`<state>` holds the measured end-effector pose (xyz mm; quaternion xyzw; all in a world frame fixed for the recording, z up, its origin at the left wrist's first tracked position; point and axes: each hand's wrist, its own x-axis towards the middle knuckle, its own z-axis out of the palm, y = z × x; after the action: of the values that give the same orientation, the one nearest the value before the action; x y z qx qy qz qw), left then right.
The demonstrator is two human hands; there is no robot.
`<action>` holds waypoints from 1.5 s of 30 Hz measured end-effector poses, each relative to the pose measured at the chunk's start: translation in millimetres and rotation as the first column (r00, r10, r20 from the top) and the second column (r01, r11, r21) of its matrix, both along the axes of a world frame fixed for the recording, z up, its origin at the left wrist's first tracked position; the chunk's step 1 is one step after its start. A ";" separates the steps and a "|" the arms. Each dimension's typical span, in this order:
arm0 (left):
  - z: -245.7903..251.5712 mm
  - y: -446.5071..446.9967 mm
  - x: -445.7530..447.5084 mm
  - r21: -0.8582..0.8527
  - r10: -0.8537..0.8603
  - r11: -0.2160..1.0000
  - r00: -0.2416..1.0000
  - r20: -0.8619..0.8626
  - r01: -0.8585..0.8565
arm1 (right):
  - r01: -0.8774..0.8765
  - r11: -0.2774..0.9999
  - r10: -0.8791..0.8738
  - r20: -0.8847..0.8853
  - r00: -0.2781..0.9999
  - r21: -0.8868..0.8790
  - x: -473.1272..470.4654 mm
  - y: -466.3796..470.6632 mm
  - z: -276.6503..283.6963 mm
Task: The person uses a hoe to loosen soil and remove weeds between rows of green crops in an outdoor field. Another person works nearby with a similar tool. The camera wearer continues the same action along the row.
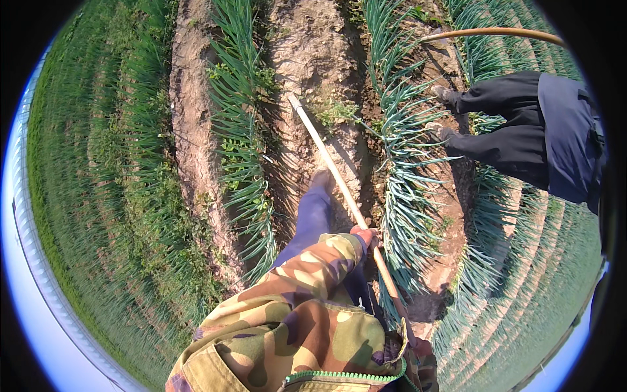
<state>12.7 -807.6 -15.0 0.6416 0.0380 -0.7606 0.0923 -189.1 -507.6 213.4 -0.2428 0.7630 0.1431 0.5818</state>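
Observation:
A long wooden tool handle [335,171] slants across the soil in front of me. Its far end is pale and rests near the ground; I cannot make out a blade there. My left hand [365,235] is wrapped around the middle of the shaft. Lower down, close to my jacket, my right hand [422,347] grips the rear part of the handle, partly in shadow. Just right of the handle's far end, a clump of green weeds [335,112] lies on the bare soil strip [313,54]. My shoe [321,179] stands on this strip, left of the shaft.
Rows of green onions run along both sides, one on the left [247,161] and one on the right [401,196]. Another person in dark trousers [509,132] stands in the furrow to the right. Near them extends a second wooden handle [494,32].

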 end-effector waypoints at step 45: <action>-89.7 -151.5 61.0 -0.346 0.210 0.935 0.910 0.357 -0.079 | -0.320 0.942 0.311 -0.100 0.945 -0.098 152.7 -364.1 -146.3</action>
<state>73.7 -959.1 -104.8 0.7509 -0.0584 -0.6048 0.2588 -36.4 -871.7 67.0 -0.3882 0.7446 0.2009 0.5045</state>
